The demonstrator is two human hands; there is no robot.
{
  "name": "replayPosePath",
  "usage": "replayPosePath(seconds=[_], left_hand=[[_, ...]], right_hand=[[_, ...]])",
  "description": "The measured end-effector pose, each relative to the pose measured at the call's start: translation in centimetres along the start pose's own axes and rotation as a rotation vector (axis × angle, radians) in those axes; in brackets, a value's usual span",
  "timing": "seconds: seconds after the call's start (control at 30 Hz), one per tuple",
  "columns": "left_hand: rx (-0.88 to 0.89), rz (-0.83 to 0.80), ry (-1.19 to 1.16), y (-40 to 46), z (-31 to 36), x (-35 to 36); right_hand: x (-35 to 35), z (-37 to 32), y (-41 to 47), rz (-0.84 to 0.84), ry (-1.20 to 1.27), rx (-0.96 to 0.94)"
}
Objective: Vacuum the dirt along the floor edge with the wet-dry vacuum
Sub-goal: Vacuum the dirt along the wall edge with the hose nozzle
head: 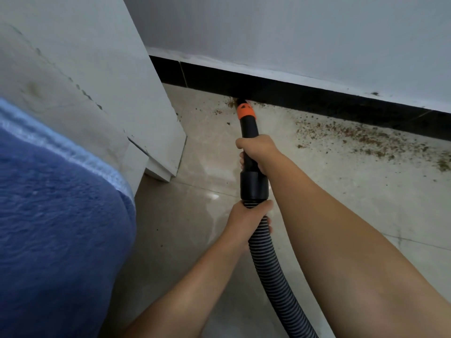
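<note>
dirt lies right of the nozzle

while our left hand (pixel 246 219) curls round the hose (pixel 273 269) and our right hand (pixel 260 152) wraps the wand (pixel 249 132), the nozzle (pixel 245 109) touches the skirting; most dirt (pixel 366 137) trails rightward along it.

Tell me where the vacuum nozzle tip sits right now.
In the head view, the nozzle tip sits upper centre, against the black baseboard, with the dirt trailing along the floor to its right.

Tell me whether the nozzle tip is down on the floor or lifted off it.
Down: the nozzle tip meets the floor at the black baseboard, inside the dirt. Actual contact cannot be told.
</note>
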State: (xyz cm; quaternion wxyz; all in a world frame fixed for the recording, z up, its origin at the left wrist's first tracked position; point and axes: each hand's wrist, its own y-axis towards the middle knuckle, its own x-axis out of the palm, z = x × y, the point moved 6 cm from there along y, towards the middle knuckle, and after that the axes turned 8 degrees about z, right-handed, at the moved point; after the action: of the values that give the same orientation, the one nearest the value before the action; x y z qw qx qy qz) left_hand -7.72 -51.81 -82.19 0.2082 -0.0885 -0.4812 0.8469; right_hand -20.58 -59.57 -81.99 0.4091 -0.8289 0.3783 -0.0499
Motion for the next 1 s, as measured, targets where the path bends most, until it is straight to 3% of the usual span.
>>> replayPosePath(seconds=[0.17,0.53,0.67,0.87,1.0], left_hand=[[0.021,0.03,-0.016,0.8,0.9,-0.5],[0.016,-0.14,0.212,0.0,-0.6,3.3],[0.017,-0.131,0.163,-0.2,-0.7,3.0],[0.028,-0.019,0.0,-0.8,-1.0,1.6],[0.005,-0.056,-0.016,-2.4,-2.9,3.0]], right_hand=[[1.5,-1.2,0.2,-0.045,-0.04,-0.015],[-7.1,1.8,0.3,0.2,0.121,0.059],[-6.1,1.3,0.0,0.16,0.091,0.047],[-1.6,0.5,-1.1,-0.031,-0.066,0.029],[-2.4,1.5,-2.3,-0.097,-0.151,0.054]])
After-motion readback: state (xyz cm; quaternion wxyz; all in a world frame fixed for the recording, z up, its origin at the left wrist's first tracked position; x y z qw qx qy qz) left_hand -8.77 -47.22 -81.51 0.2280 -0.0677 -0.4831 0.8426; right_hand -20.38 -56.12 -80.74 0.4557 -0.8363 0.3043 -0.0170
